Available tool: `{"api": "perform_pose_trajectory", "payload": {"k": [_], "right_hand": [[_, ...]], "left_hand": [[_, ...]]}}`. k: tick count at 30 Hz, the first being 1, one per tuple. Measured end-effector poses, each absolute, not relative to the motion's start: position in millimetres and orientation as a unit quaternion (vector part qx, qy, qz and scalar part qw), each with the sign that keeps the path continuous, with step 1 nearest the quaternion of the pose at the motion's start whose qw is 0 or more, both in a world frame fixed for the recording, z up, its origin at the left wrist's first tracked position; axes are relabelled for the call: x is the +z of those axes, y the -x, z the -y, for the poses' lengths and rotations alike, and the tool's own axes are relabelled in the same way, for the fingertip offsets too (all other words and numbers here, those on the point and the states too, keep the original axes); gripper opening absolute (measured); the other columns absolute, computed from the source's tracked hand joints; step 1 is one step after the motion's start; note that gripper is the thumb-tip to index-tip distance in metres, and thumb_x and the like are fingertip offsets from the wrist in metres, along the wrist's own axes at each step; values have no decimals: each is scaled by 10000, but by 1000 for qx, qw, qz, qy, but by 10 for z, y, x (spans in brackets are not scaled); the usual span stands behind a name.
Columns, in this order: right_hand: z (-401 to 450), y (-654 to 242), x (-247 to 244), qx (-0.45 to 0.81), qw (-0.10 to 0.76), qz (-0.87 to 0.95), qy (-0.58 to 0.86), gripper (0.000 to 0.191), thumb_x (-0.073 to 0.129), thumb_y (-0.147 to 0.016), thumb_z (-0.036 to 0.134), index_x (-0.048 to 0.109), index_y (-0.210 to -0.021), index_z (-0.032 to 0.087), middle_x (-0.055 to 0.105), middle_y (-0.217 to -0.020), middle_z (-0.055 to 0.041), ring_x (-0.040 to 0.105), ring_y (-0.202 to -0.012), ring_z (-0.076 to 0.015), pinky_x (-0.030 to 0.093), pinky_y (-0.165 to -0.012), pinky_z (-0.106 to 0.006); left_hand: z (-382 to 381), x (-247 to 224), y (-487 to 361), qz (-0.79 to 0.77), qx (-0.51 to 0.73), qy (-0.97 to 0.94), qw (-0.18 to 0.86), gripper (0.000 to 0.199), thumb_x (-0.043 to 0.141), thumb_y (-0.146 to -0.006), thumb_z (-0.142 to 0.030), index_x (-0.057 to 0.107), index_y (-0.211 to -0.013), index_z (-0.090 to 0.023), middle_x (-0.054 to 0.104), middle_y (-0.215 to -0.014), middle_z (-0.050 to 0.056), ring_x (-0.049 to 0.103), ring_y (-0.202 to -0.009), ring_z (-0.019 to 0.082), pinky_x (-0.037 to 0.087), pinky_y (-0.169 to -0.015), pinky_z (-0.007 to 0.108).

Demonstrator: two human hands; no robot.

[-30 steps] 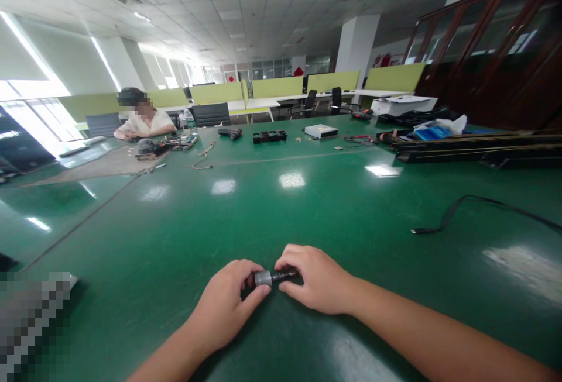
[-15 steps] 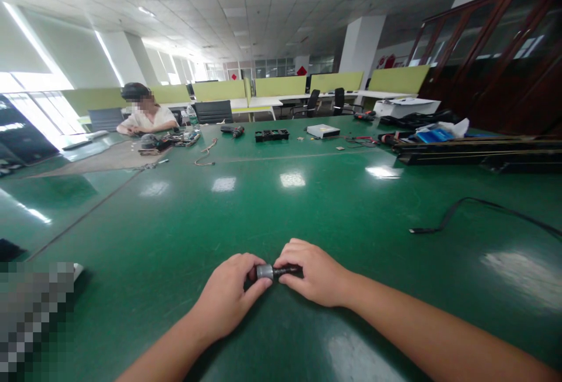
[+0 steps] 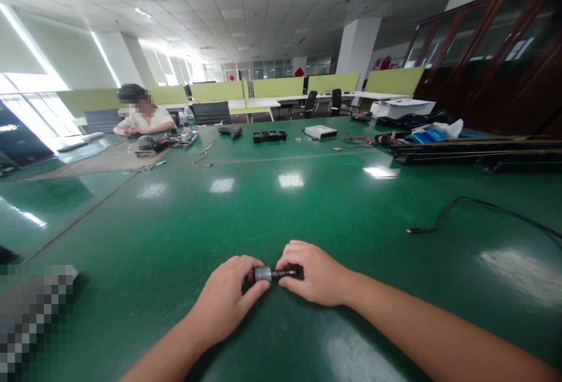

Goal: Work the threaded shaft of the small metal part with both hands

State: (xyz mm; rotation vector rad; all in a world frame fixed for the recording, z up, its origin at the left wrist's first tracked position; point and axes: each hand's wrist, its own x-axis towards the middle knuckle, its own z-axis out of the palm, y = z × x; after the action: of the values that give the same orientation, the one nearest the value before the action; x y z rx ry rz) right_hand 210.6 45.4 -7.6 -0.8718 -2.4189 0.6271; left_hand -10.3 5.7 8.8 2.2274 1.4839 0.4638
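Observation:
A small grey metal cylinder with a dark ribbed shaft (image 3: 263, 274) lies level between my hands, low over the green table (image 3: 263, 212). What kind of part it is I cannot make out. My left hand (image 3: 228, 294) is closed, its thumb and fingers pinching the grey cylinder end. On the other side my right hand (image 3: 314, 274) curls its thumb and index finger around the dark shaft, whose tip is partly hidden by the fingers.
A black cable (image 3: 452, 212) curves in from the right. At the far side are a power drill (image 3: 230, 132), a black tray-like part (image 3: 269, 136), a silver box (image 3: 320, 131) and long dark rails (image 3: 461, 152). A person (image 3: 144, 114) sits at the far left.
My right fingers have shifted slightly along the shaft, and more of its ribbed part shows. My left hand keeps its pinch. The whole view has moved a little.

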Motion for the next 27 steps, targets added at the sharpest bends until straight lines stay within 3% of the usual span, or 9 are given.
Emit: {"api": "perform_pose_trajectory", "payload": {"k": [27], "right_hand": [[-498, -2130, -129, 224, 259, 887, 309, 112, 720, -755, 225, 683, -849, 177, 627, -735, -11, 549, -750, -165, 419, -702, -292]], "left_hand": [[-42, 95, 110, -534, 173, -798, 219, 175, 571, -901, -341, 642, -1026, -241, 654, -896, 26, 593, -843, 212, 437, -760, 317]]}}
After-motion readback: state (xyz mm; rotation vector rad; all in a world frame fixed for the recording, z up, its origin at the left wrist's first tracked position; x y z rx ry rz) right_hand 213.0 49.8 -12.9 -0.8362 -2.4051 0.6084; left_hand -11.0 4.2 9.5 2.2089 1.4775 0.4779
